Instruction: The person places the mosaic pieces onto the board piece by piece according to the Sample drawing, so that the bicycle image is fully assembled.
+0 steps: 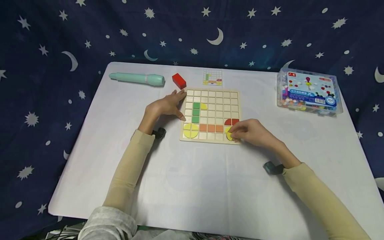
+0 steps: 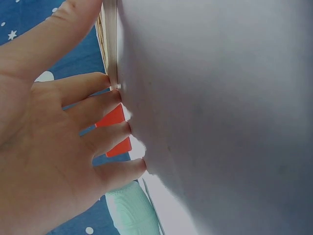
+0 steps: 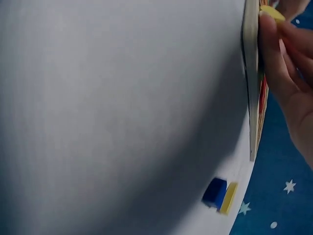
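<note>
A wooden grid board lies in the middle of the white table. It holds green, orange, red and yellow pieces. My left hand rests flat with straight fingers against the board's left edge; in the left wrist view the left hand has its fingertips on the table. My right hand pinches a yellow curved piece at the board's near right corner. The right wrist view shows the right hand, that yellow piece and the board's edge.
A red block and a teal pen lie behind the left hand. A small pattern card sits behind the board. A clear plastic box of coloured parts stands at the far right. Dark starry cloth surrounds the table.
</note>
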The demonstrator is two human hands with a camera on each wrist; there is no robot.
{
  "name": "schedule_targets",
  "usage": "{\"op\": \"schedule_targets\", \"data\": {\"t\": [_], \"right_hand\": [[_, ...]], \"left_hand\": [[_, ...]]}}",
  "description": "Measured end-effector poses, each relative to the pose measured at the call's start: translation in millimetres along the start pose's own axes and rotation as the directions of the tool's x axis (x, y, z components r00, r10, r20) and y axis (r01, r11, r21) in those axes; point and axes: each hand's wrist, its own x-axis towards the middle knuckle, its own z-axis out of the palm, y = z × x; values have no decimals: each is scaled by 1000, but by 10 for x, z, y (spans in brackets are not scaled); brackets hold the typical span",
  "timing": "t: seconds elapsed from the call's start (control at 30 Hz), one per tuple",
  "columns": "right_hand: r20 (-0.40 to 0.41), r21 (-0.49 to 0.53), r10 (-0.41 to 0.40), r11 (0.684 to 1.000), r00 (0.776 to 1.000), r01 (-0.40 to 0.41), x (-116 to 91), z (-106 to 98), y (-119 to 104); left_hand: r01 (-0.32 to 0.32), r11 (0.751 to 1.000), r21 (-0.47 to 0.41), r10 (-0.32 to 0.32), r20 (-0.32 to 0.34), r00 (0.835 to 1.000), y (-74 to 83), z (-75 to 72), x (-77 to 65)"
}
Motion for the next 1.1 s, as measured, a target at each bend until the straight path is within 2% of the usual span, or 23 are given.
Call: {"op": "schedule_targets", "data": {"t": [0.27, 0.5, 0.67, 0.97, 1.1], "right_hand": [[-93, -87, -87, 993, 992, 79, -26, 126, -25], [-121, -128, -144, 983, 982, 128, -6, 162, -4], [-118, -203, -203, 963, 972, 176, 3, 186, -20], [-120, -201, -183, 967, 976, 156, -57, 141, 44], [-148, -218, -171, 966, 974, 137, -131, 82, 112]], "left_hand": [[-5, 1000, 9, 5, -3, 1000, 8, 7, -11], [-10, 999, 30, 10, 3, 1000, -2, -4, 17], [2, 1000, 30, -2, 13, 1000, 6, -32, 43], [12, 1000, 19, -12, 10, 1000, 6, -47, 35], [10, 1000, 9, -10, 13, 1000, 20, -23, 34]]}}
